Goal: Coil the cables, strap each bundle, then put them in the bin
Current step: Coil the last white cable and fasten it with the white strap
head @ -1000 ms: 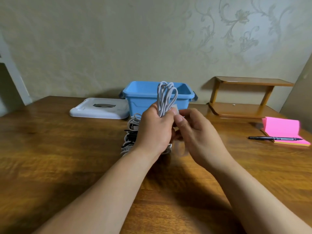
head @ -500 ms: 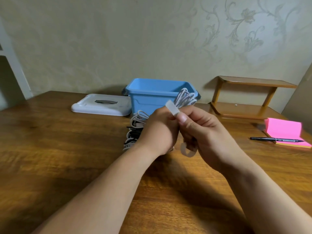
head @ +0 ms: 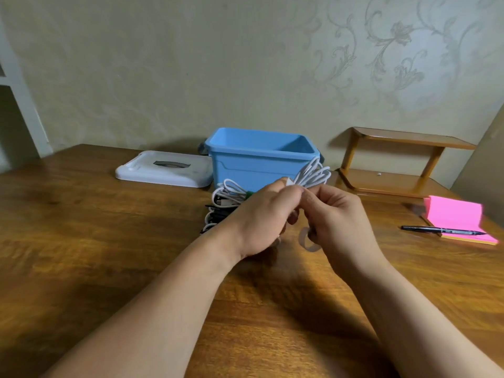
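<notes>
My left hand [head: 261,216] grips a coiled white cable [head: 313,175] above the table, its loops pointing up and to the right in front of the blue bin [head: 231,165]. My right hand [head: 338,216] pinches a pale strap [head: 306,240] at the bundle; the strap's loose end curls below my fingers. A pile of more cables [head: 223,200], white and black, lies on the table behind my left hand, partly hidden by it. The bin stands open near the wall.
The bin's white lid [head: 163,170] lies flat to the left of the bin. A small wooden shelf [head: 395,162] stands at the back right. A pink sticky-note pad [head: 458,219] and a black pen [head: 441,230] lie at the right edge of the wooden table [head: 95,241].
The coil has tipped from upright to leaning right. The strap's end, held up between my fingers half a second ago, is now tucked down at the bundle. Both hands stayed in place.
</notes>
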